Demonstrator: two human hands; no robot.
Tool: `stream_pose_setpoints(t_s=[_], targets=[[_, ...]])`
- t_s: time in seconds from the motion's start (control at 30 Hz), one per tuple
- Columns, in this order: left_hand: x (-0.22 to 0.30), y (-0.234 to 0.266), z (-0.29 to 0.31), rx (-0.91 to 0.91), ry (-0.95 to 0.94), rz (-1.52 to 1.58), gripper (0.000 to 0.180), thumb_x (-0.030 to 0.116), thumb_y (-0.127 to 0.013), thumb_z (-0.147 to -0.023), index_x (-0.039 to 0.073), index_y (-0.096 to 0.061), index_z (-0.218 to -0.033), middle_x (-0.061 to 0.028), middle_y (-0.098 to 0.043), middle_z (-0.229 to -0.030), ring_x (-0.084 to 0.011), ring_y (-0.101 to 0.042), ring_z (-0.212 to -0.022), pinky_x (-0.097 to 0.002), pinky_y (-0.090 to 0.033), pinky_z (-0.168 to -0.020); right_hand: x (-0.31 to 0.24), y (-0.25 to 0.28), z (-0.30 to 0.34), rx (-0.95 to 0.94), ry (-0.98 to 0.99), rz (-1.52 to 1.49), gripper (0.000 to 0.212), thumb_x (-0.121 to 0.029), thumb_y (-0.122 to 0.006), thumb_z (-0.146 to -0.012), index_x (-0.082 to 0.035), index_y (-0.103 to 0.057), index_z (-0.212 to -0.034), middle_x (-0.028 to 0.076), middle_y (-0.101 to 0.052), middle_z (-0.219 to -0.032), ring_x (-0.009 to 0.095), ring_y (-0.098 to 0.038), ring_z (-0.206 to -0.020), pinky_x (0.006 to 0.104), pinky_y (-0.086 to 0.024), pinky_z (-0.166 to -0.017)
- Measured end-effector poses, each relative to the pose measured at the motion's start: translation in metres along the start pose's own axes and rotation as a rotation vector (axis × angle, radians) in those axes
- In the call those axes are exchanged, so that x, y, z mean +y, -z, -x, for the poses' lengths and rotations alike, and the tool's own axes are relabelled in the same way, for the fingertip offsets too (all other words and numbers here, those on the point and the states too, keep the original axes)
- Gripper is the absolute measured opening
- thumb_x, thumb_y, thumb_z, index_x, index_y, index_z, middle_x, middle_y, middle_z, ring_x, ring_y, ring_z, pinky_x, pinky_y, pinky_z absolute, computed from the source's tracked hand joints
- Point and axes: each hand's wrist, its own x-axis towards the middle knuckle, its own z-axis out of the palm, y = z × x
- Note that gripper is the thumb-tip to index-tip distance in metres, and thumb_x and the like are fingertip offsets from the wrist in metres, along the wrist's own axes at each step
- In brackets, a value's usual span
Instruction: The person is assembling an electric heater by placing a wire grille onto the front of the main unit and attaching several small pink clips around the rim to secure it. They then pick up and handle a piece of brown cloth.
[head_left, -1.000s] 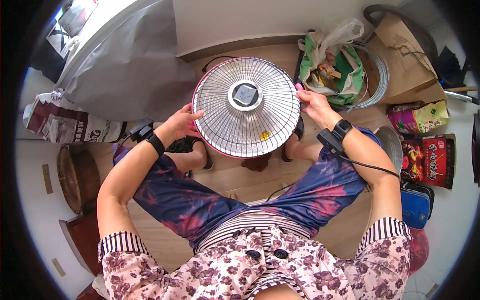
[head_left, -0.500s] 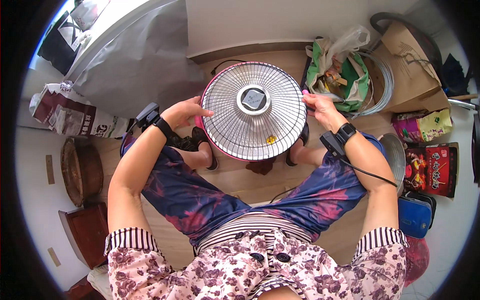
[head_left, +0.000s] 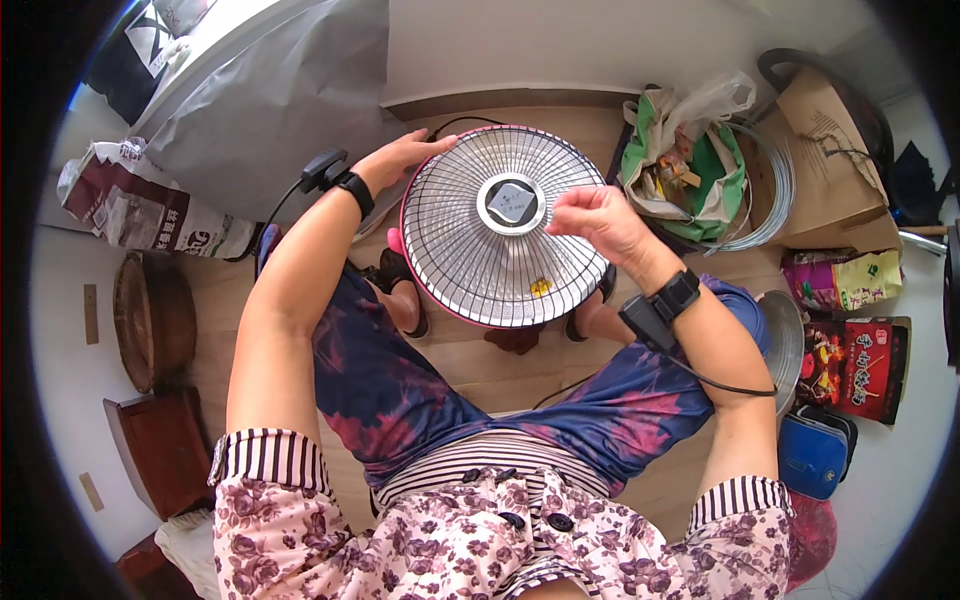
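Between my knees stands a round electric heater [head_left: 470, 270] with a dark wire grille, a silver dish behind it and a pink rim. A square dark badge [head_left: 512, 202] marks its centre, and a small yellow sticker [head_left: 541, 288] sits low on the grille. My left hand [head_left: 405, 158] rests at the upper left rim with its fingers stretched out. Over the grille's right half is my right hand [head_left: 605, 228], its fingers curled with the tips pressed together near the badge. Whatever those fingertips hold, if anything, is hidden. A pink knob [head_left: 395, 240] shows at the heater's left side.
At the right back are a green-and-white bag [head_left: 730, 165], coiled wire [head_left: 775, 190] and a cardboard box [head_left: 825, 150]. Food packets [head_left: 860, 365] and a metal basin [head_left: 782, 335] line the right. Left are a brown-and-white sack [head_left: 165, 215], a wooden tub [head_left: 155, 320] and a reddish-brown box [head_left: 165, 450].
My right hand has left the heater's right edge and moved inward over the grille, its fingers curling. My left hand has slid up along the left rim. The heater has barely shifted.
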Motion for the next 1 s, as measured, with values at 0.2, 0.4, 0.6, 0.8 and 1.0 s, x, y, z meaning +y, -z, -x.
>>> stream_pose_setpoints(t_s=[0.2,0.4,0.6,0.8,1.0], targets=[[-0.009,-0.007,-0.022,-0.083,-0.046,-0.169,0.113,0.052,-0.075,-0.064,-0.004,-0.013,-0.141,-0.0256,-0.014,-0.146,-0.0341,-0.015,-0.137,-0.0393,-0.016,-0.110,0.010,-0.010,-0.005,-0.041,-0.068,0.142,0.013,-0.005,-0.068,-0.077,0.001,-0.064,-0.088,0.008,-0.066,-0.083,0.015,-0.064,-0.076,0.0274,-0.052,-0.075],[0.007,-0.021,-0.005,-0.033,-0.106,-0.142,0.114,0.032,-0.085,-0.057,-0.004,-0.016,-0.140,-0.0300,-0.019,-0.142,-0.0379,-0.019,-0.134,-0.0441,-0.019,-0.109,0.018,-0.012,0.002,-0.041,-0.149,0.236,0.012,-0.005,-0.071,-0.073,0.001,-0.065,-0.082,0.007,-0.066,-0.078,0.012,-0.062,-0.071,0.0244,-0.049,-0.071],[0.022,-0.029,0.019,0.091,-0.204,-0.317,0.122,0.047,-0.087,-0.044,0.001,-0.025,-0.139,-0.0287,-0.030,-0.136,-0.0391,-0.028,-0.130,-0.0449,-0.030,-0.105,0.028,-0.014,0.002,-0.052,-0.230,0.332,0.012,-0.004,-0.071,-0.072,0.002,-0.065,-0.082,0.008,-0.066,-0.075,0.013,-0.063,-0.070,0.0250,-0.050,-0.071],[0.019,-0.026,0.026,0.157,-0.228,-0.403,0.119,0.050,-0.086,-0.045,0.005,-0.028,-0.139,-0.0283,-0.033,-0.131,-0.0411,-0.033,-0.125,-0.0468,-0.031,-0.103,0.023,-0.022,-0.004,-0.044,-0.253,0.385,0.013,-0.005,-0.070,-0.073,0.002,-0.065,-0.082,0.008,-0.066,-0.075,0.013,-0.062,-0.070,0.0249,-0.049,-0.071],[0.022,-0.028,0.028,0.137,-0.229,-0.427,0.118,0.050,-0.085,-0.047,0.004,-0.027,-0.139,-0.0297,-0.032,-0.131,-0.0416,-0.033,-0.125,-0.0476,-0.032,-0.102,-0.003,-0.020,-0.008,-0.022,-0.162,0.337,0.013,-0.005,-0.070,-0.072,0.002,-0.065,-0.082,0.008,-0.066,-0.077,0.013,-0.062,-0.073,0.0253,-0.048,-0.074]])
